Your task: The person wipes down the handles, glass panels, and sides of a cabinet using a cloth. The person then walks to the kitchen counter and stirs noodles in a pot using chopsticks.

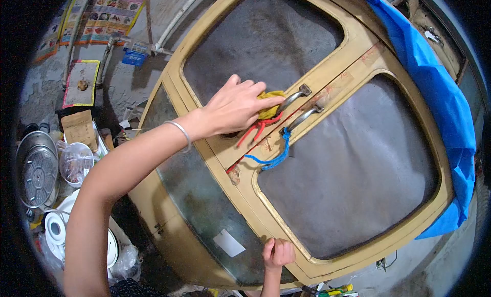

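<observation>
A yellow cloth (269,112) is pinched by the left hand (234,105) at a metal handle (293,97), while the right hand (279,253) is curled closed against the cabinet (217,149).

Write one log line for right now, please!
left hand: holding yellow cloth at one handle | right hand: curled, by cabinet frame | blue cord: on other handle

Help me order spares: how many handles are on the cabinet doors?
2: one handle on the upper door, beside the yellow cloth at the left hand; another handle on the lower door, with blue cord attached. More may be hidden.
</observation>
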A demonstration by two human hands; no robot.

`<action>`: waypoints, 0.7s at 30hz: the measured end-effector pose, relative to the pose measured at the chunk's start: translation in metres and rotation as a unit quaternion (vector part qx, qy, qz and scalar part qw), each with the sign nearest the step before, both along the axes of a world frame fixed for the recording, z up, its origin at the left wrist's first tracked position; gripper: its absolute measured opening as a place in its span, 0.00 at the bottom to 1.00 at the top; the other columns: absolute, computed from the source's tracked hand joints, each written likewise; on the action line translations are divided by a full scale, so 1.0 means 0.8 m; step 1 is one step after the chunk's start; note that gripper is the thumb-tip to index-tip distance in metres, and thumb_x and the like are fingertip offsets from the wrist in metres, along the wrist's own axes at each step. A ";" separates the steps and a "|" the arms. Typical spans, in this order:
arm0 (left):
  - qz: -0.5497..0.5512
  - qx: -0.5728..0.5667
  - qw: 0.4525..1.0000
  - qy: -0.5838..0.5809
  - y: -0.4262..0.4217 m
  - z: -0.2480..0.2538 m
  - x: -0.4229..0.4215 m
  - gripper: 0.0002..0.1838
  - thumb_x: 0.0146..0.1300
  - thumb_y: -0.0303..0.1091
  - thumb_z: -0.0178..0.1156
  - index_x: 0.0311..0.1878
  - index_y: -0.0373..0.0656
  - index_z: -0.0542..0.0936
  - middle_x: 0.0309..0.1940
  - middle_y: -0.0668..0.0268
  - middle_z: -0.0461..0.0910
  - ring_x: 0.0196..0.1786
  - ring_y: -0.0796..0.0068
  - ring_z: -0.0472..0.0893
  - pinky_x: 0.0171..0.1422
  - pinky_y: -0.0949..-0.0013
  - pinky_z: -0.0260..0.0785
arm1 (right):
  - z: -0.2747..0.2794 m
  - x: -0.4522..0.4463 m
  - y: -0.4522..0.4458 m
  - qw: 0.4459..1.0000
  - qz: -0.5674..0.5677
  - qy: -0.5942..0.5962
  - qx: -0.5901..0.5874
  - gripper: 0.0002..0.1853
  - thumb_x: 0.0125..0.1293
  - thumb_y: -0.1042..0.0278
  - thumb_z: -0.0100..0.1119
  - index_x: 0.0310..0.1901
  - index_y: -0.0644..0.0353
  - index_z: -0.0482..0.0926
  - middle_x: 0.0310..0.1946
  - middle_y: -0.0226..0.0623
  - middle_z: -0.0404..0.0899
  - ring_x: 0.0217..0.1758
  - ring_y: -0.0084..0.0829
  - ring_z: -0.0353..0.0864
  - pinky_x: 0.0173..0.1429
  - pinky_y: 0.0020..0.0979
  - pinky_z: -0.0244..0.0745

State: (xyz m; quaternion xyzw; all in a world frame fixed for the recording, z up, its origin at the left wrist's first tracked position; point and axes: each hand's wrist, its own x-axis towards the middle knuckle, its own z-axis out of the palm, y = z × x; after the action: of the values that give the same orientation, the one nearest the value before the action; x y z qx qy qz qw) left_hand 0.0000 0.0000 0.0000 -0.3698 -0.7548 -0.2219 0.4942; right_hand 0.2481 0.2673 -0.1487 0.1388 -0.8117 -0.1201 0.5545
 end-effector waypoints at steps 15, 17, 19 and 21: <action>-0.127 0.173 0.973 -0.080 -0.029 -0.022 0.003 0.30 0.50 0.19 0.51 0.58 0.51 0.76 0.38 0.54 0.67 0.45 0.55 0.71 0.53 0.60 0.65 | 0.004 -0.005 0.000 1.000 0.005 0.018 0.012 0.09 0.58 0.72 0.59 0.23 0.60 0.72 0.19 0.36 0.71 0.18 0.36 0.69 0.21 0.34 0.61; -0.139 0.223 0.965 -0.017 -0.024 -0.008 -0.005 0.29 0.50 0.20 0.51 0.58 0.50 0.76 0.42 0.53 0.69 0.48 0.55 0.72 0.56 0.61 0.65 | 0.004 -0.006 0.000 1.000 0.002 0.018 0.014 0.09 0.58 0.72 0.59 0.23 0.60 0.72 0.19 0.36 0.71 0.18 0.36 0.69 0.21 0.34 0.61; -0.153 0.230 0.960 -0.043 -0.011 0.000 -0.005 0.27 0.51 0.20 0.51 0.58 0.46 0.76 0.44 0.53 0.70 0.50 0.55 0.72 0.58 0.63 0.64 | 0.002 -0.004 0.001 1.000 0.000 0.015 0.015 0.09 0.58 0.71 0.59 0.23 0.60 0.72 0.19 0.36 0.72 0.18 0.36 0.69 0.21 0.34 0.61; -0.232 0.263 0.930 -0.110 0.007 0.003 -0.011 0.25 0.52 0.20 0.53 0.57 0.42 0.76 0.43 0.54 0.71 0.49 0.57 0.73 0.58 0.64 0.65 | 0.001 -0.004 0.003 1.000 -0.007 0.013 0.015 0.09 0.58 0.72 0.59 0.23 0.60 0.72 0.19 0.36 0.72 0.18 0.36 0.70 0.21 0.34 0.62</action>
State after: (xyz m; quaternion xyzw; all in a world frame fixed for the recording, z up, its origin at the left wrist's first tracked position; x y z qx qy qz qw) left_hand -0.0091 0.0055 0.0023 -0.3646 -0.6119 -0.5604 0.4226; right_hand 0.2450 0.2696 -0.1482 0.1395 -0.8033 -0.1378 0.5623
